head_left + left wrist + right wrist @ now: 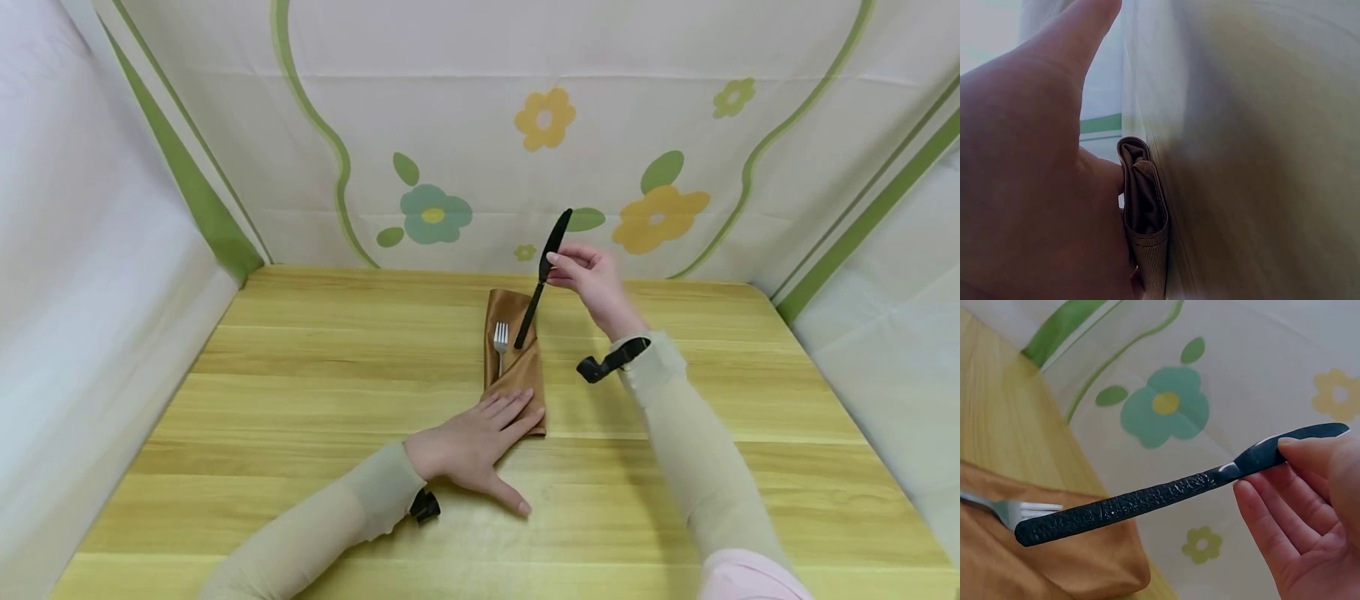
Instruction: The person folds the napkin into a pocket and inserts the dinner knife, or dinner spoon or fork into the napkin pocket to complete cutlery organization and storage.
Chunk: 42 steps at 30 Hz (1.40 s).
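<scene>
My right hand pinches a black table knife by its blade, thumb on one side and fingers on the other. The knife's patterned handle points down toward the folded brown napkin, its end over the opening beside the fork. A silver fork sits in the napkin's pocket, tines up, its lower part hidden by the diagonal fold. With fingers spread, my left hand presses flat on the napkin's near end. In the left wrist view the napkin's rolled layers show edge-on beside the palm.
The napkin lies on a wooden table. Behind the table's far edge hangs a pale cloth printed with flowers, and white cloth walls stand at the sides. Each wrist wears a black strap.
</scene>
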Each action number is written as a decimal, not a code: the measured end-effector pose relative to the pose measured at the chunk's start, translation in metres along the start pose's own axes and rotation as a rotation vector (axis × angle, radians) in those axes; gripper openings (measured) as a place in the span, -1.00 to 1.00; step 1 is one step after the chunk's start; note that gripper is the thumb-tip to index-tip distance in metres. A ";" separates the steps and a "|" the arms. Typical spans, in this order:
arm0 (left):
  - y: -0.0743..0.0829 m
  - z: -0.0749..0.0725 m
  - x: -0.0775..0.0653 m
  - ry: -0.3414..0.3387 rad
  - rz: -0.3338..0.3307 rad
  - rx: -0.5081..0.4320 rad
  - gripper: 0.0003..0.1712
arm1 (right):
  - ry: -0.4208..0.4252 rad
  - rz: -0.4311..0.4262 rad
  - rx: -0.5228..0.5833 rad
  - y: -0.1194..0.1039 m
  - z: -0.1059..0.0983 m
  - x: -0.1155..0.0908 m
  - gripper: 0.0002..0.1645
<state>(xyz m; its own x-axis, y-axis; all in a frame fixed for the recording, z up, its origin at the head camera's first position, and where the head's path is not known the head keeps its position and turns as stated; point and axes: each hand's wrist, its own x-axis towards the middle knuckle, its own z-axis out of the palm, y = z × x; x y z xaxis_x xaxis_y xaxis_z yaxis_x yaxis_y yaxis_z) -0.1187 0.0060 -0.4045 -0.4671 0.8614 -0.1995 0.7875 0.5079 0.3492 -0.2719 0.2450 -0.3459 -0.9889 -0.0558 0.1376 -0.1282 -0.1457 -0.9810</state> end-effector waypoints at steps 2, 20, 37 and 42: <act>0.001 0.000 0.000 -0.008 -0.005 -0.006 0.43 | -0.005 0.021 -0.012 0.007 0.001 0.005 -0.83; 0.007 0.002 0.001 -0.040 -0.058 0.027 0.48 | -0.080 0.195 -0.142 0.035 -0.001 0.011 -0.77; 0.007 0.004 0.001 -0.047 -0.071 0.013 0.49 | -0.164 0.344 -0.234 0.062 0.004 -0.001 -0.70; 0.007 0.005 0.000 -0.034 -0.068 0.011 0.49 | -0.157 0.364 -0.234 0.067 0.003 -0.006 -0.71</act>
<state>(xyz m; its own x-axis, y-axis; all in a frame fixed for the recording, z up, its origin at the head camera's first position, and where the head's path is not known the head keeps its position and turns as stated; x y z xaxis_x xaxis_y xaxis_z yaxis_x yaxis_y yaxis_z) -0.1118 0.0097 -0.4065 -0.5062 0.8242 -0.2537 0.7587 0.5655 0.3235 -0.2742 0.2331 -0.4120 -0.9516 -0.2139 -0.2207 0.1944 0.1371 -0.9713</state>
